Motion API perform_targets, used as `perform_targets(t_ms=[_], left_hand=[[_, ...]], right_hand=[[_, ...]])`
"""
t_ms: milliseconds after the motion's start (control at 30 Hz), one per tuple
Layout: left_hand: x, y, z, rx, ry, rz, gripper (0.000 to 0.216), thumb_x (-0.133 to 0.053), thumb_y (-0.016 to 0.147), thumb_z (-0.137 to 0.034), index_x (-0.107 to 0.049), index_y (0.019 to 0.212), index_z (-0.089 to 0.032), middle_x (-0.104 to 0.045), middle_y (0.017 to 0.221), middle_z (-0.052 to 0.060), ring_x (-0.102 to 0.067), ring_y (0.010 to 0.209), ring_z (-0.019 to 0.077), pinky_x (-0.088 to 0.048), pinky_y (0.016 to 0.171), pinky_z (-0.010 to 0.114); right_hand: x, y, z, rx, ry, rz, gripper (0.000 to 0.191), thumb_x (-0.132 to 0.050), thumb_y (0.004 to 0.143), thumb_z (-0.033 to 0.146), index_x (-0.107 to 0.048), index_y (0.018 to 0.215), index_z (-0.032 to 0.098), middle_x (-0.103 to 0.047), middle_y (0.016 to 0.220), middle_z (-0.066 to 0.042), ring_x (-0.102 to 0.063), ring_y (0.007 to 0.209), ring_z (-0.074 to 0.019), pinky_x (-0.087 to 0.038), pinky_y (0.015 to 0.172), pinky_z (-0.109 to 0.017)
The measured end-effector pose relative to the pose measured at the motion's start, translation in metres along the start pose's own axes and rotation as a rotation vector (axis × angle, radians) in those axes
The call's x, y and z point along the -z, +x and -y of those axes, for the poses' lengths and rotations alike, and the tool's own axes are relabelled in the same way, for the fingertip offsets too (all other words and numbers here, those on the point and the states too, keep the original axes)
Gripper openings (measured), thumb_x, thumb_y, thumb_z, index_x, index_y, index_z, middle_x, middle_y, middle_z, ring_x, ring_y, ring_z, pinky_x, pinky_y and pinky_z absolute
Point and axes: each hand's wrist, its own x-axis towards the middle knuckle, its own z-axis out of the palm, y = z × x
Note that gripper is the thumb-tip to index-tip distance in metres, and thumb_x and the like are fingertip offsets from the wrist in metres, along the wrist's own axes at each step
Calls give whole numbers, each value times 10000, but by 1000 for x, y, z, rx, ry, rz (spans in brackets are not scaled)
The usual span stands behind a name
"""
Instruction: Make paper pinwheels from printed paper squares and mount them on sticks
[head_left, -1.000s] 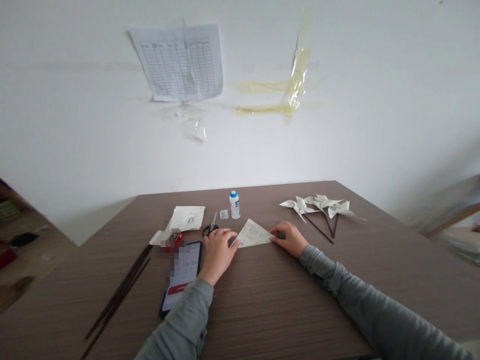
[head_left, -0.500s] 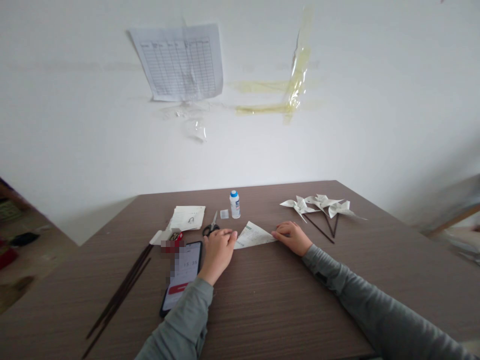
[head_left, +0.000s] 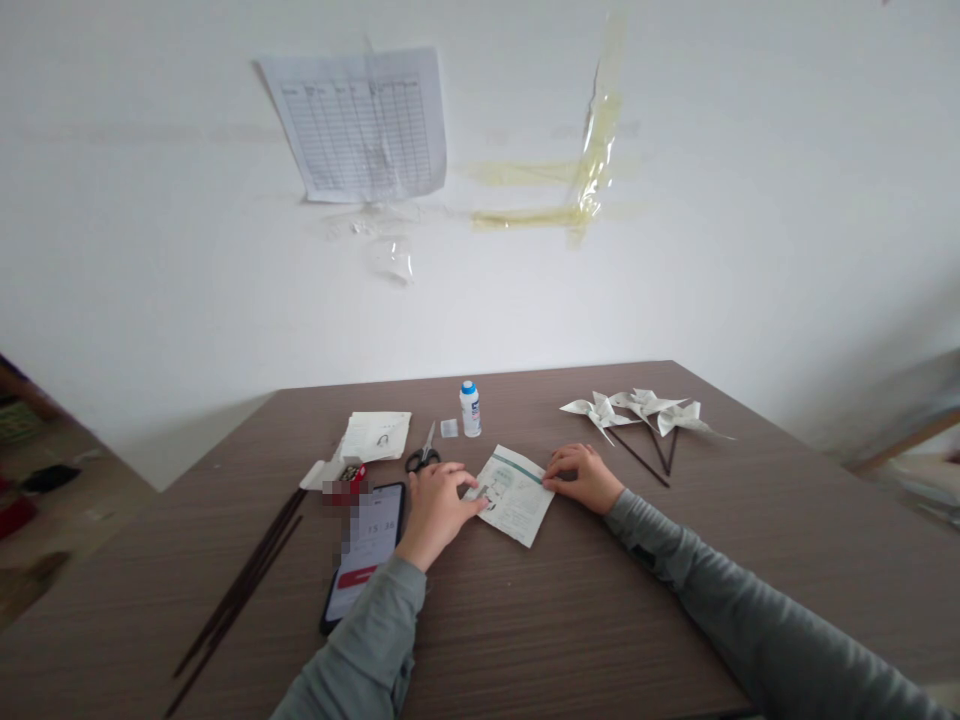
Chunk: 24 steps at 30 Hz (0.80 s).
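Observation:
A printed square of paper (head_left: 517, 494) lies unfolded and flat on the brown table (head_left: 525, 610), one corner pointing towards me. My left hand (head_left: 435, 505) rests at its left corner with fingertips pressing the sheet down. My right hand (head_left: 585, 475) holds down the right corner, fingers curled over the edge. Both sleeves are grey.
Scissors (head_left: 422, 453), a small white glue bottle (head_left: 469, 409) and a stack of papers (head_left: 376, 435) lie behind the hands. A phone (head_left: 365, 555), a red box of pins (head_left: 346, 474) and dark sticks (head_left: 240, 585) are at left. Finished paper pinwheels (head_left: 637, 412) lie at right.
The paper was folded into a triangle and has been opened out into a flat square. Both hands stayed at its left and right corners.

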Motion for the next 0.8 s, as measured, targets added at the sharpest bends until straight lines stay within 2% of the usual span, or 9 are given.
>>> perform_targets(t_ms=[67,233,367,467,533,600,733,800], left_hand=[[0,0,-1,2,9,13,241,-1034,1017,-241,-1050,1240,-331,-894,1736,126,-747,1722,449,-438,1539,769],[-1,-1,-4,-64,18,17,383,-1006,1014,-181,-1038,1358,-345,-878,1760,123,-746,1716,451,-482,1523,743],[-9,-6,-6,-166,61,18,495,-880,1080,-98,-1000,1473,-375,-839,1822,86,-689,1787,452,-425,1566,832],[-22,-10,-8,-243,115,19,499,-793,1133,-91,-956,1546,-318,-778,1896,111,-659,1828,455,-417,1565,881],[-33,-10,-8,-300,137,2,517,-751,1146,-83,-915,1604,-260,-766,1903,156,-653,1842,443,-434,1571,849],[-46,-9,-8,-345,151,-13,547,-689,1164,-73,-878,1653,-229,-783,1877,179,-672,1834,416,-471,1570,795],[-69,-8,-11,-349,180,-40,579,-594,1224,-121,-801,1764,-153,-752,1898,229,-676,1834,404,-542,1556,646],[-75,-9,-13,-349,226,-37,602,-553,1252,-163,-759,1817,-132,-706,1942,234,-651,1855,398,-542,1557,609]], right_hand=[[0,-1,1,12,-20,1,35,-1034,971,382,-1040,995,357,-973,1193,-110,-840,1453,-487,-462,1455,-846],[-2,-4,6,140,-60,11,174,-955,1010,272,-1053,1130,349,-945,1379,-125,-812,1440,-434,-577,1414,-708],[-12,-6,9,297,-93,-56,399,-829,1028,124,-1029,1298,340,-898,1603,-138,-757,1574,-439,-602,1432,-744],[-26,-6,12,442,-105,-102,595,-707,1019,25,-976,1482,287,-859,1723,-173,-754,1652,-430,-651,1422,-759],[-37,-6,15,496,-129,-101,664,-665,1027,6,-933,1585,244,-834,1780,-194,-760,1689,-417,-674,1431,-719],[-45,-7,19,481,-174,-54,669,-653,1066,32,-895,1662,218,-817,1816,-200,-756,1729,-410,-672,1455,-660],[-54,-7,29,433,-262,66,630,-628,1135,81,-862,1718,127,-796,1837,-250,-722,1785,-424,-628,1504,-563],[-54,-7,31,431,-313,104,678,-615,1123,76,-831,1764,120,-790,1848,-242,-708,1801,-418,-609,1522,-568]])
